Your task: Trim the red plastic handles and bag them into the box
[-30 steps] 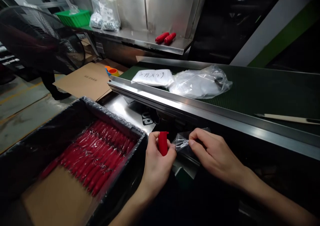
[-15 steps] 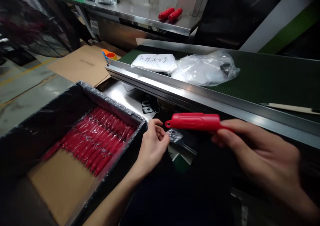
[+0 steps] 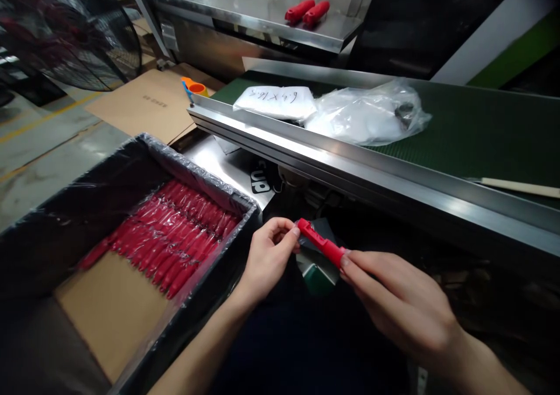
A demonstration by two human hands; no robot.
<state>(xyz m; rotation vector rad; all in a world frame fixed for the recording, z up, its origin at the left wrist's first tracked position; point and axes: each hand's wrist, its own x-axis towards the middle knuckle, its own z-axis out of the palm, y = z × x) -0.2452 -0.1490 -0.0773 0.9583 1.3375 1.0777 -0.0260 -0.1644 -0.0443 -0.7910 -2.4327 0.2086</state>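
Hands meet low in the middle of the view, in front of our dark lap and below the steel rail of the conveyor [image 3: 350, 167]. Our right hand [image 3: 402, 307] pinches the near end of a slim red plastic piece [image 3: 321, 244] between thumb and fingers, holding it tilted so that its far tip points up and left. Our left hand [image 3: 269, 255] is curled narrow at that tip, fingertips touching it; something thin and clear may sit between those fingers, but we cannot tell for sure.

We judge the step in hand to be sleeving: one red piece is being fed, tip first, into a small clear wrapper held at the left fingers. The next move, as we read it, calls for the left fingers to keep the mouth of the wrapper open and steady while the right hand pushes the piece straight along its own length, without twisting it off line.

To the left, near us, stands a black-lined carton [image 3: 205, 185] with a row of wrapped red pieces [image 3: 170, 243] lying side by side on bare cardboard. On the green conveyor belt [image 3: 481, 132] beyond the rail lie a flat white packet with handwriting [image 3: 275, 101] and, just to its right, a crumpled clear plastic bag [image 3: 367, 115]. On the far steel counter [image 3: 271, 16] two more red pieces [image 3: 306, 11] rest together. A black fan [image 3: 74, 33] fills the far left.
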